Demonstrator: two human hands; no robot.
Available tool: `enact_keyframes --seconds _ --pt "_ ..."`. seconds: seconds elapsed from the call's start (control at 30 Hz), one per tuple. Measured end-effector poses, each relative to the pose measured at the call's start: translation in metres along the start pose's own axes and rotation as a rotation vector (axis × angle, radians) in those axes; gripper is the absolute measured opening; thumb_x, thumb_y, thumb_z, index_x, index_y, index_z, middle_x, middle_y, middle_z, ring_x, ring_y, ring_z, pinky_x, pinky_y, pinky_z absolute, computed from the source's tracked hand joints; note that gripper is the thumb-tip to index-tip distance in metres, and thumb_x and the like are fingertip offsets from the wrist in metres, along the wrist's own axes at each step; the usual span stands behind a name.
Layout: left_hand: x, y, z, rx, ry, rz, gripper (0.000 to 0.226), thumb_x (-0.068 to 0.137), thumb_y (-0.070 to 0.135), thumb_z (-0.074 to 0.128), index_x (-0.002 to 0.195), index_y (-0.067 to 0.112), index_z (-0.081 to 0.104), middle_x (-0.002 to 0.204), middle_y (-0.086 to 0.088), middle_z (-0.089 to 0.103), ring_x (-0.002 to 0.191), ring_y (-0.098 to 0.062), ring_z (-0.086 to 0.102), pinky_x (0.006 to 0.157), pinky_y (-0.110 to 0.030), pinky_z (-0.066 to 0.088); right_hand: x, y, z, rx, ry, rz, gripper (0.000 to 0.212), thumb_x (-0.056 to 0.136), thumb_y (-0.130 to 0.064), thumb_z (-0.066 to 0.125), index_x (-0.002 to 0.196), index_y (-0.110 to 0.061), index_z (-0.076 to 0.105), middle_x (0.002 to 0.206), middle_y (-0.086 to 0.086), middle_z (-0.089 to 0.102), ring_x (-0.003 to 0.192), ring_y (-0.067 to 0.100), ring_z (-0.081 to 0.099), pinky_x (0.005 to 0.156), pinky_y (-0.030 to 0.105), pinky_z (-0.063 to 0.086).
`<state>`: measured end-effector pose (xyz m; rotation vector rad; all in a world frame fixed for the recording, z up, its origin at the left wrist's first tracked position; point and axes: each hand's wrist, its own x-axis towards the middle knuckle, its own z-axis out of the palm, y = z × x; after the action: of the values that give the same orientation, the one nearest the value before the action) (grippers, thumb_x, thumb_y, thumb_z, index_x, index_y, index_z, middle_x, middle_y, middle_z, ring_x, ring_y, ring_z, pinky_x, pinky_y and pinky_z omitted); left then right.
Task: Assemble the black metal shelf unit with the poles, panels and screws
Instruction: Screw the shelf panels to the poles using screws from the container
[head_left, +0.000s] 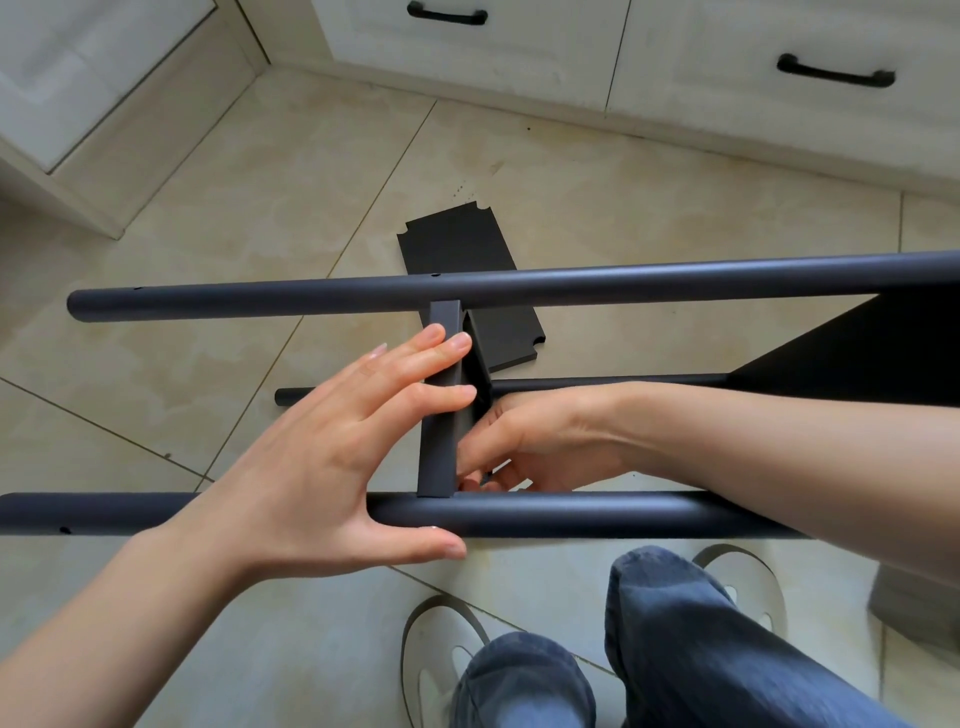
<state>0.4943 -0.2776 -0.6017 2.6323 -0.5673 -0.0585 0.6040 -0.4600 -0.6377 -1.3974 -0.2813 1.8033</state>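
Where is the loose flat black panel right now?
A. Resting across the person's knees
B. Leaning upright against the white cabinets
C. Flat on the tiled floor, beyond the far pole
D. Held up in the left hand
C: the loose panel lies flat on the floor tiles, partly hidden behind the far pole, with neither hand touching it.

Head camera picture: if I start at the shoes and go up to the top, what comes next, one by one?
Shoes → near pole → far pole → loose black panel on the floor → white drawers with black handles.
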Motion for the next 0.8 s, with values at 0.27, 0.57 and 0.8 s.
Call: enact_keyframes --seconds 0.27,0.57,0.8 --pt "0.0 -0.0004 0.0009 -0.001 -0.003 -0.002 0.086 0.077 0.074 0.064 0.145 0.025 0.043 0.165 0.008 0.023 0.154 -0.015 0.018 0.118 -0.043 0.027 -0.0028 -0.0013 -0.0003 -0.03 -0.011 -0.023 0.02 0.094 -0.014 0.055 0.075 -0.014 0.059 0.07 -0.002 0.058 0.069 0.01 0.05 0.073 0.028 0.038" --pt "-0.0004 0.0 0.0011 0.01 -0.001 -0.009 0.087 0.077 0.075 0.064 0.144 0.025 0.045 0.165 0.009 0.023 0.154 -0.014 0.018 0.118 -0.046 0.029 -0.0047 -0.0023 0.002 -0.062 -0.021 -0.057 0.014 0.097 -0.013 0.053 0.084 -0.009 0.058 0.075 0.002 0.054 0.069 0.01 0.05 0.071 0.025 0.04" --pt "-0.0013 0.0001 -0.0003 0.0 0.0 0.0 0.086 0.077 0.075 0.064 0.144 0.025 0.044 0.165 0.008 0.024 0.154 -0.015 0.019 0.117 -0.046 0.03 -0.0052 -0.0027 0.0024 -0.13 0.068 -0.07 0.025 0.096 -0.018 0.058 0.073 -0.009 0.063 0.066 0.001 0.056 0.07 0.013 0.049 0.077 0.031 0.041"
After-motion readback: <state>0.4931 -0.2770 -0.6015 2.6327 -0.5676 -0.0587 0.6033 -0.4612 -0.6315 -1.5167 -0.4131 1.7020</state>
